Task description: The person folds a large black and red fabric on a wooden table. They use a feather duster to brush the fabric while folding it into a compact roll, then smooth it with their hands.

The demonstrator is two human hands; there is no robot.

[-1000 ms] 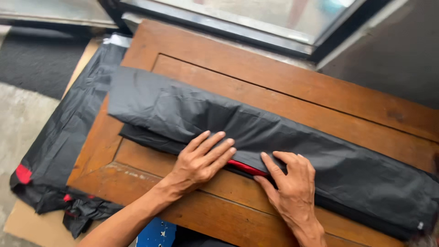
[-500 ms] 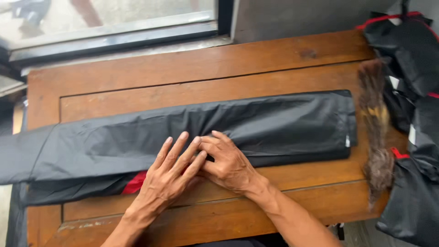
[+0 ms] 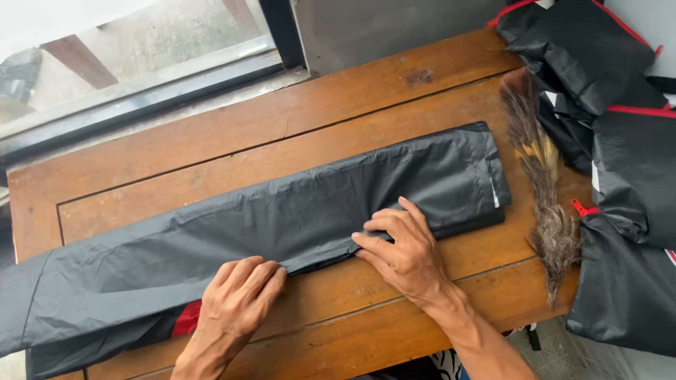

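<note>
On the wooden table (image 3: pixel 394 105) lies a long folded black garment (image 3: pixel 282 225), stretched from the table's left edge toward its right end. Left hand (image 3: pixel 236 302) pinches the garment's near edge, fingers curled over it, beside a red strip (image 3: pixel 186 318). Right hand (image 3: pixel 401 246) presses flat on the near edge, fingers slightly spread. A feather duster (image 3: pixel 542 183) rests right of the garment, black bags (image 3: pixel 627 169) beyond it.
</note>
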